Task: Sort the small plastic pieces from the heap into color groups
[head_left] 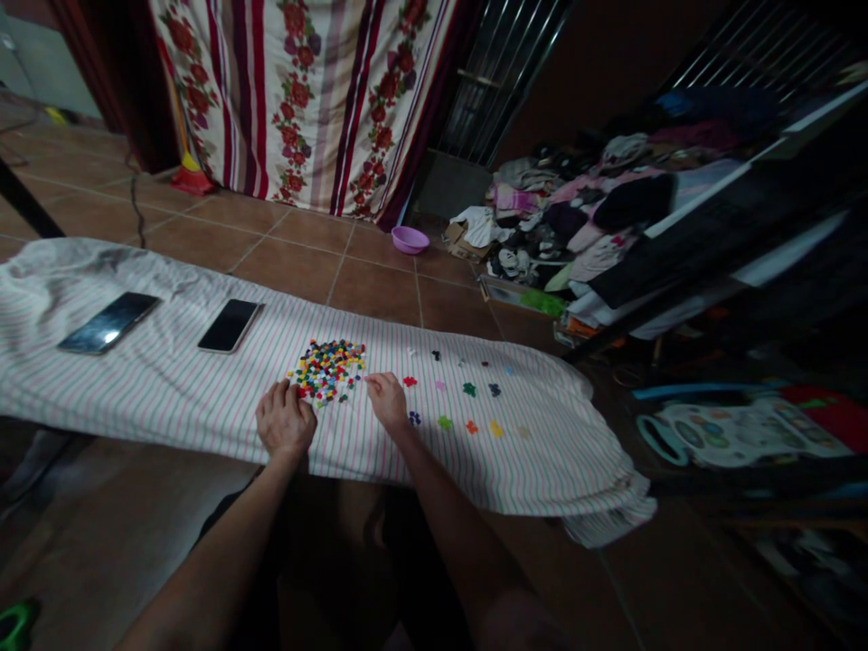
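A mixed heap of small colourful beads [329,369] lies on the striped cloth [353,448]. My left hand [286,420] rests palm down at the heap's lower left edge, its fingers loosely spread. Just right of the heap, my right hand [388,400] has thumb and finger pinched together; whatever is between them is too small to make out. Beyond it, little single-colour groups stand in rows: red beads [410,382], green beads [469,389], lime beads [444,422], orange beads [472,427] and yellow beads [496,429] among them. Dark blue beads [414,418] sit beside my right wrist.
Two phones, a dark phone [109,323] and a pale-edged phone [231,325], lie on the cloth at left. On the tiled floor behind are a purple basin [410,240] and a red broom [193,176]. Heaped clothes [570,208] fill the right side.
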Motion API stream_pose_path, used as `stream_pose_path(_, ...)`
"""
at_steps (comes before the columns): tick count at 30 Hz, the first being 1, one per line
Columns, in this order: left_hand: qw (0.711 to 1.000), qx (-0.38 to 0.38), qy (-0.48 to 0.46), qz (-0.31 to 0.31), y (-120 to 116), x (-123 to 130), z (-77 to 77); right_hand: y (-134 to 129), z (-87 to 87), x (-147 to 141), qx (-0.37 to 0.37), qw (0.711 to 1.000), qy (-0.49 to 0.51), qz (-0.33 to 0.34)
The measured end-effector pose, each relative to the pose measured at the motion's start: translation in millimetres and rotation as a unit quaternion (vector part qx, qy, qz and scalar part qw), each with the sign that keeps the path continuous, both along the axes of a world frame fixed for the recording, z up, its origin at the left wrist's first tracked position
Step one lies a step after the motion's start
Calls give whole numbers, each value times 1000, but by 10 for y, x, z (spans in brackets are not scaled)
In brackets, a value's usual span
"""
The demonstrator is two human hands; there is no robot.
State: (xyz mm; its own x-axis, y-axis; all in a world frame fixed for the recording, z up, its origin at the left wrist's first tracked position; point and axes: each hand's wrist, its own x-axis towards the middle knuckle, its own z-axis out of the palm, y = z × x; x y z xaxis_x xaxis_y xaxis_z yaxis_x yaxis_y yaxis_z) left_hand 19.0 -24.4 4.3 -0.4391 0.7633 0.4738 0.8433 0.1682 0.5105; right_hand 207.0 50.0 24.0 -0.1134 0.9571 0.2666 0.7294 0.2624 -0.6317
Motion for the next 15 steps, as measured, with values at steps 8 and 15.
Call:
stream_pose_path(8,1000,7,8,-1,7,-9,-26,-15,46,-363,-36,995,-78,54)
stream_pose_path(15,1000,9,-4,-4,11,-7,-50,3,97,-441,-46,989,-137,41)
